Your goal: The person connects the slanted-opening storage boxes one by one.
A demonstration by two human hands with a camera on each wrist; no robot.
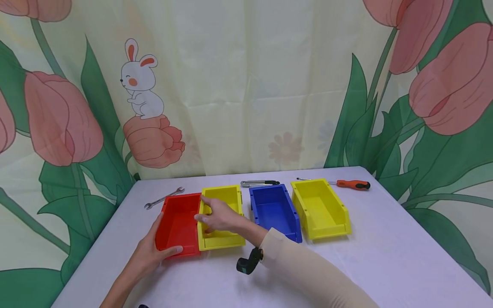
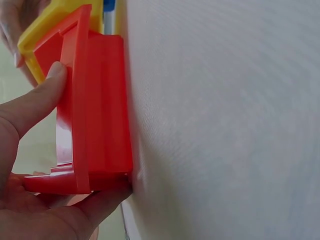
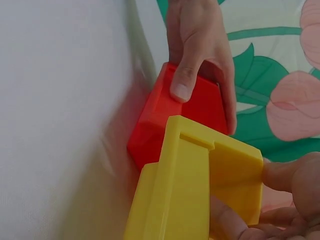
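My left hand [image 1: 148,252] grips the red bin [image 1: 179,224] at its near left corner. In the left wrist view the thumb lies over the red bin's front edge, with other fingers along its side. Right beside it stands a yellow bin [image 1: 222,244], its left side against the red one. My right hand [image 1: 219,216] reaches across from the right and holds that yellow bin by a wall, as the right wrist view shows; part of the grip is hidden. Both bins are on the white table [image 1: 215,282].
To the right stand a blue bin [image 1: 273,209] and a second yellow bin [image 1: 321,209]. A wrench [image 1: 163,198] lies behind the red bin, a dark-and-silver tool [image 1: 259,183] behind the blue one. A screwdriver [image 1: 352,184] lies at the back right. A printed curtain [image 1: 246,85] hangs behind.
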